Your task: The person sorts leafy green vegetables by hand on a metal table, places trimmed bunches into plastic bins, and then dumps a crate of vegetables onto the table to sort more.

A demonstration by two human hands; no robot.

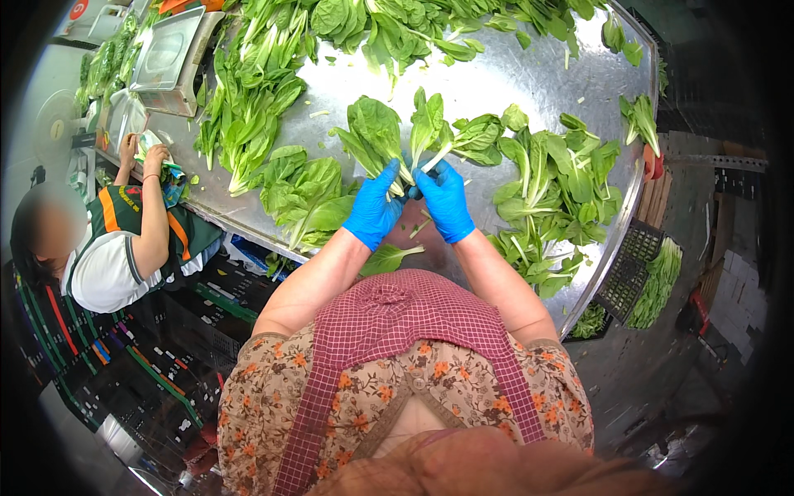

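Both of my hands wear blue gloves and meet over a metal table (pixel 533 68). My left hand (pixel 377 208) is closed around the white stems of a bunch of leafy greens (pixel 374 133), its leaves pointing away from me. My right hand (pixel 445 198) pinches the stem of another leafy green (pixel 477 139) between thumb and fingers. A smaller upright green (pixel 427 121) stands between the two hands; which hand holds it I cannot tell. Loose greens (pixel 307 195) lie left of my left hand, and a wide heap of greens (pixel 558 186) spreads to the right.
More greens (pixel 254 105) line the table's far and left sides. A weighing scale (pixel 170 56) stands at the far left. Near it a person (pixel 124 235) handles a packet (pixel 152 149). Black crates (pixel 633 266) with greens stand beyond the table's right edge.
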